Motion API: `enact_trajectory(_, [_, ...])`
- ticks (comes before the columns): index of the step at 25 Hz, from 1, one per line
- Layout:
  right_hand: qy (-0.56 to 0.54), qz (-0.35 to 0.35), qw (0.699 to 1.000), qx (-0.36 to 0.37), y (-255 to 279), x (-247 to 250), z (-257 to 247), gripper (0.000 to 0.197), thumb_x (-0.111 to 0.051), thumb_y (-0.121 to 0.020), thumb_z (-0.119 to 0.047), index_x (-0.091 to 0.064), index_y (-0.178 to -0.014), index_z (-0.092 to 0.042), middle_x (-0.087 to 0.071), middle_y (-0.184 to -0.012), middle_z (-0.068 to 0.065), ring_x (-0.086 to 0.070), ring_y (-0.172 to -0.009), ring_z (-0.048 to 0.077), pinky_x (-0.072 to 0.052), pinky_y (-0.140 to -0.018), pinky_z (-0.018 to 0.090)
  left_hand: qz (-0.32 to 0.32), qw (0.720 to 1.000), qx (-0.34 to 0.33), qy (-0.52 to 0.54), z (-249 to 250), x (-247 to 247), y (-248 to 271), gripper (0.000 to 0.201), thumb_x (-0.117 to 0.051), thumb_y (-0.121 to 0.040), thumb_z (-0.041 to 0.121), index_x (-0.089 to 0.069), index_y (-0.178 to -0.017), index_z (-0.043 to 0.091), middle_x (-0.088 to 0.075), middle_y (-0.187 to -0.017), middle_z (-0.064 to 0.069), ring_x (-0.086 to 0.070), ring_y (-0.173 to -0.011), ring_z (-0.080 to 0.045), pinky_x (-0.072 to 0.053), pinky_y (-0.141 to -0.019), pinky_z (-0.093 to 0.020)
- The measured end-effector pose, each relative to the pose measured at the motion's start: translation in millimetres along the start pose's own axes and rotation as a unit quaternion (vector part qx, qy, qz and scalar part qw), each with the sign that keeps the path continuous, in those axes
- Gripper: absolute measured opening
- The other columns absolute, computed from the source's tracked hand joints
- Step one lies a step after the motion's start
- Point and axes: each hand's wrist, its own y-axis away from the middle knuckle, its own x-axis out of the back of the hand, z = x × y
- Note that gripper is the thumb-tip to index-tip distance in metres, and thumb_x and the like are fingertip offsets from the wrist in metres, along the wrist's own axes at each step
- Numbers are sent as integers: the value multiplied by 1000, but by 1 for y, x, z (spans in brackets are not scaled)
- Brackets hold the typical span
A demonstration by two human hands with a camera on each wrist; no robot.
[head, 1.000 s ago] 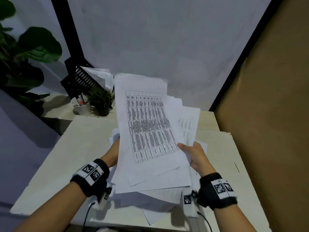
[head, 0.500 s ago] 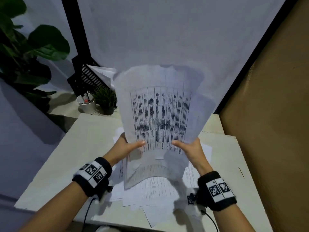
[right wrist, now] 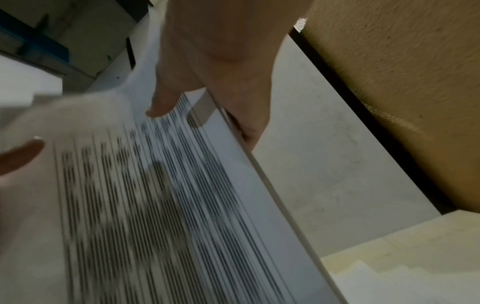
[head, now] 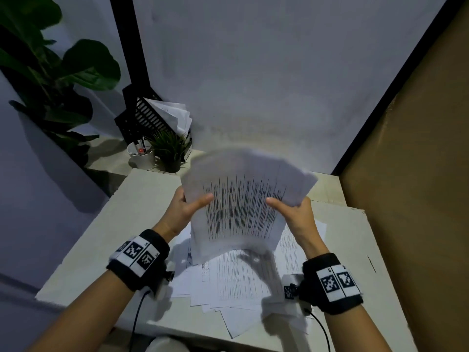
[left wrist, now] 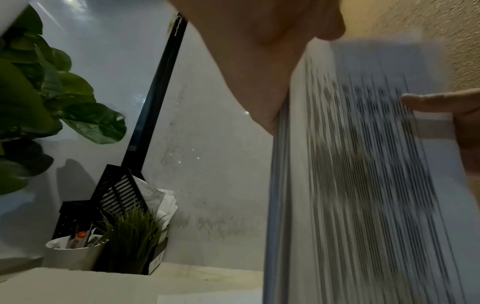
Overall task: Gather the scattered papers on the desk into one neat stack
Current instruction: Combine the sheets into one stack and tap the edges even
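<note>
A bundle of printed sheets [head: 243, 204] stands nearly upright over the desk, blurred by motion. My left hand [head: 186, 208] grips its left edge with the thumb on the printed face. My right hand [head: 291, 212] grips the right edge the same way. The left wrist view shows the bundle [left wrist: 363, 164] edge-on beside my left hand [left wrist: 259, 67]. In the right wrist view my right hand [right wrist: 207, 82] clasps the bundle [right wrist: 155, 195]. Several loose sheets [head: 241, 280] lie spread on the white desk [head: 121, 224] beneath the bundle.
At the desk's far left stand a white pen cup [head: 140, 157], a small potted plant [head: 168, 151] and a black file rack with papers [head: 149, 118]. A big leafy plant [head: 50, 80] is left. A brown wall [head: 418, 174] borders the right side.
The held sheets swung from lying tilted to standing upright between both hands, then dropped lower toward the desk. My left hand came from beneath the sheets to their left edge.
</note>
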Motion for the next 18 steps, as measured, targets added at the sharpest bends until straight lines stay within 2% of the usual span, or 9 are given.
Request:
enact_trajectory(3, [-1, -13, 1000, -13, 0, -1, 4, 35, -72, -73, -3, -62, -98, -25, -67, -86, -4, -67, -78, 3, -54, -66, 20, -3, 1000, 3, -16, -4, 1, 1, 69, -73, -52, 62, -58, -110, 27, -72, -95, 15, -66, -93, -6, -54, -73, -21])
enact_trajectory(5, [4, 1, 1000, -22, 1, -3, 7, 31, -71, -74, -2, -62, -92, -25, -66, -83, -3, -67, -79, 8, -54, -65, 19, 23, 999, 25, -27, -6, -2, 3, 63, -74, -49, 64, -59, -103, 34, -73, -90, 14, -67, -89, -7, -55, -78, -31])
enact_trajectory(7, [0, 24, 1000, -18, 2, -4, 5, 29, -70, -74, -1, -61, -86, -25, -65, -80, -1, -64, -80, 15, -55, -65, 20, 65, 997, 27, -29, -2, -5, 4, 47, -73, -53, 56, -61, -94, 38, -71, -88, 10, -66, -89, -9, -54, -86, -40])
enact_trajectory(8, [-7, 32, 999, -6, 1, -4, 0, 30, -70, -73, 1, -61, -85, -25, -64, -79, -2, -63, -78, 13, -55, -65, 20, 74, 997, 14, -32, 3, -6, 4, 41, -72, -54, 52, -62, -92, 39, -71, -87, 11, -66, -88, -8, -55, -85, -38])
enact_trajectory(10, [-29, 19, 999, 24, 0, -2, -10, 31, -71, -72, 4, -62, -88, -21, -64, -80, -2, -64, -73, 3, -54, -64, 18, 52, 998, -20, -34, 15, -5, 3, 33, -70, -58, 44, -65, -90, 41, -72, -84, 18, -66, -84, -2, -57, -75, -24])
enact_trajectory(12, [-28, -7, 999, 37, -1, 2, -18, 28, -73, -69, -2, -63, -93, -12, -62, -84, -1, -63, -70, -3, -51, -61, 14, 12, 998, -44, -48, 24, -3, 2, 28, -66, -64, 37, -68, -92, 40, -71, -88, 22, -65, -87, 1, -53, -69, -15])
enact_trajectory(14, [-8, -20, 999, 23, -3, 5, -16, 29, -72, -67, -9, -63, -95, -10, -62, -87, -1, -62, -71, -2, -49, -62, 12, 4, 997, -47, -60, 21, -1, -1, 26, -67, -67, 31, -69, -91, 40, -71, -90, 23, -64, -89, 2, -51, -69, -11])
enact_trajectory(16, [9, -36, 999, -22, -6, 4, -3, 32, -75, -68, -8, -62, -96, -15, -63, -90, 1, -63, -82, 8, -54, -72, 22, 6, 999, -9, -52, 8, 0, -3, 34, -75, -59, 40, -67, -92, 34, -72, -87, 16, -65, -85, -2, -53, -70, -15])
enact_trajectory(18, [45, -40, 994, -89, -5, -1, 17, 27, -71, -75, -7, -60, -95, -22, -65, -95, 5, -62, -95, 22, -53, -88, 42, 21, 997, 66, -38, -15, 2, -3, 59, -78, -45, 57, -61, -96, 33, -69, -90, 7, -64, -88, -9, -55, -80, -27])
